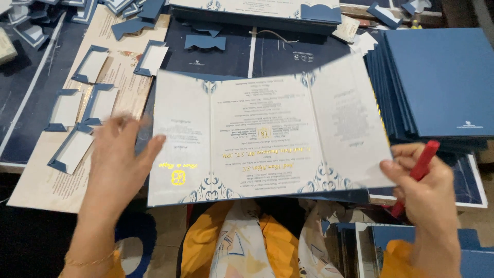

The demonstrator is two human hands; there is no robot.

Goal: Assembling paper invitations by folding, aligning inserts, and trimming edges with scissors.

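An opened three-panel card [267, 134], cream inside with blue ornaments and gold print, lies spread across the front of the work table. My left hand [121, 159] touches its left edge, thumb on the left panel, fingers spread and blurred. My right hand [424, 188] pinches the lower right corner of the raised right panel while also holding a red stick-shaped tool [418, 172] between its fingers.
A stack of closed dark blue cards [437, 82] stands at the right. Several small blue-and-white pocket pieces [92, 64] lie on a beige sheet at the left. More blue cut-outs [206, 41] and another stack sit at the back. My lap with orange cloth is below.
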